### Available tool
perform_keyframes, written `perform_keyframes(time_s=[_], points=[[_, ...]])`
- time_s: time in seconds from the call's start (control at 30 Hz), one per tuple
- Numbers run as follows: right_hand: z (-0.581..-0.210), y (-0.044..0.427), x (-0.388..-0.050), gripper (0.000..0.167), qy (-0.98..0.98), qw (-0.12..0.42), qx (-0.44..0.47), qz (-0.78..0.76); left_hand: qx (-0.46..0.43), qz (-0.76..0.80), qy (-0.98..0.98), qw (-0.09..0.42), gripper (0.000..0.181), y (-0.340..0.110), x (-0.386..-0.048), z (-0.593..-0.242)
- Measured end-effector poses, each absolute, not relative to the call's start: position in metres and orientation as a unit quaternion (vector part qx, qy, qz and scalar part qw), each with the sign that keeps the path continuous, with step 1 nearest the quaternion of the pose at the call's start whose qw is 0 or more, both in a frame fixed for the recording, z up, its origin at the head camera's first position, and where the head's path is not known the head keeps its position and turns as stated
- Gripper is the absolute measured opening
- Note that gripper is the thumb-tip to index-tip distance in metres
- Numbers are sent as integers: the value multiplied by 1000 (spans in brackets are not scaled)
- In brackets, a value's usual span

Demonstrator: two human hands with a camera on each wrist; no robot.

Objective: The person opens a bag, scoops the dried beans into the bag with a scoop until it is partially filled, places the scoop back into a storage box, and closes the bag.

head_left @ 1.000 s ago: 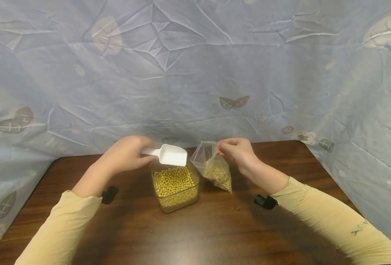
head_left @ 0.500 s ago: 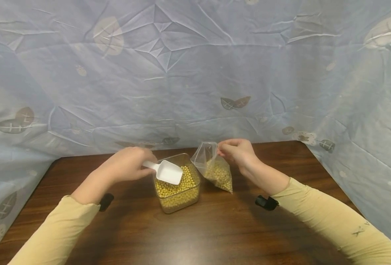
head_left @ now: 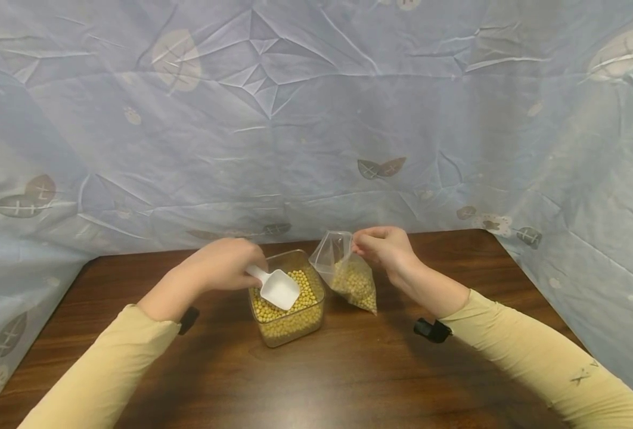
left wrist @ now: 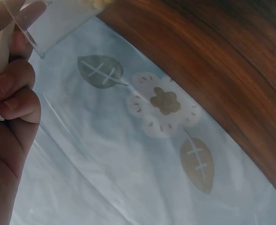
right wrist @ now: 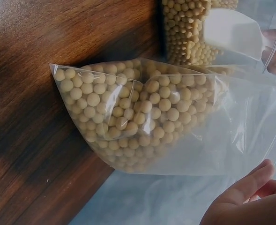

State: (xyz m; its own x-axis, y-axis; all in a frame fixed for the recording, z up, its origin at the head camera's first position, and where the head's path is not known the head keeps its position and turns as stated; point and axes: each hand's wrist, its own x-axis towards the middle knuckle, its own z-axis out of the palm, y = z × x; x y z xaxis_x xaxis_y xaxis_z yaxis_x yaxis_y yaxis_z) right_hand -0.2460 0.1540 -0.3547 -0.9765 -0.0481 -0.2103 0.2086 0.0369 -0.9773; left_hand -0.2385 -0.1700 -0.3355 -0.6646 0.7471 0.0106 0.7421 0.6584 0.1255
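My left hand (head_left: pixel 227 262) grips the handle of a white scoop (head_left: pixel 281 290). The left wrist view shows curled fingers around that handle (left wrist: pixel 2 70). The scoop's bowl lies inside a clear square container (head_left: pixel 289 260), at the small round yellow balls (head_left: pixel 308 291), which look like soybeans. Just right of the container, a clear plastic bag (right wrist: pixel 138 117) partly filled with the same balls leans with its mouth upward. My right hand (head_left: pixel 388 250) pinches the bag's upper right edge; its fingertips are partly hidden in the right wrist view.
All of this is on a dark brown wooden table (head_left: pixel 338 369). A pale blue patterned cloth (head_left: pixel 316 119) hangs behind the table and at its sides. A black device (head_left: pixel 431 329) is at the right wrist.
My left hand has lowered the scoop from above the container's back down to the balls, then shifted slightly right. The right hand and the bag stay nearly still.
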Motion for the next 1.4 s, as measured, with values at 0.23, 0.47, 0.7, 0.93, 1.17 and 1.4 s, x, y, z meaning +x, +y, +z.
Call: perform_keyframes(time_s=[0.23, 0.47, 0.7, 0.93, 1.17, 1.4], points=[[-357, 154, -246, 26, 711, 94, 51, -694, 408, 35, 910, 56, 14, -156, -240, -336], [-357, 153, -246, 25, 712, 92, 55, -694, 401, 13, 912, 87, 16, -141, -239, -342], [-359, 153, -245, 24, 711, 90, 52, -695, 410, 16, 904, 121, 10, -133, -240, -357], [-361, 154, -246, 28, 711, 91, 57, -695, 424, 48, 896, 119, 11, -137, -243, -364], [-361, 154, -247, 27, 709, 91, 56, -697, 429, 59, 896, 96, 13, -140, -241, -364], [-361, 156, -246, 27, 707, 95, 61, -698, 442, 96, 888, 80, 10, -145, -241, -366]])
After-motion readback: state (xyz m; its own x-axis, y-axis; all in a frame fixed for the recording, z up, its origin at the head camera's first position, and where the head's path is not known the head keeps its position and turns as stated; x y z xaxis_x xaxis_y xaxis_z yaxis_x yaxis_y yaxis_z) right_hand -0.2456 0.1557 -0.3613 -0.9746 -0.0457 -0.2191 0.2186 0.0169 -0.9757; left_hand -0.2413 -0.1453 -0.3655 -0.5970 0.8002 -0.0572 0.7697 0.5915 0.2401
